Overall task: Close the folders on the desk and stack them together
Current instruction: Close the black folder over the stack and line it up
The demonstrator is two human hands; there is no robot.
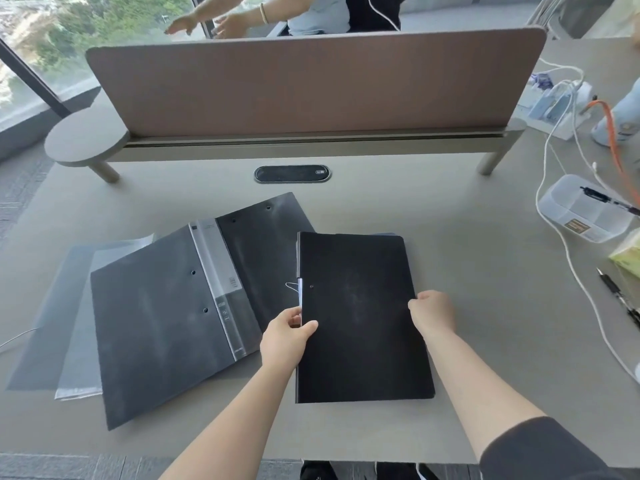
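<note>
While your left hand point(289, 336) pinches the closed folder's point(363, 317) spine and your curled right hand point(433, 311) grips its cover, lifting carelessly could snag the open folder point(156, 323); papers might slide out.

We see soft, even daylight, apparently from the window point(52, 46) at upper left, which looks washed out. Shadows on the desk point(485, 341) are faint. The closed black folder point(363, 323) shows a dull sheen. Wide-angle distortion bows the divider panel point(311, 88), and edges blur slightly.
</note>
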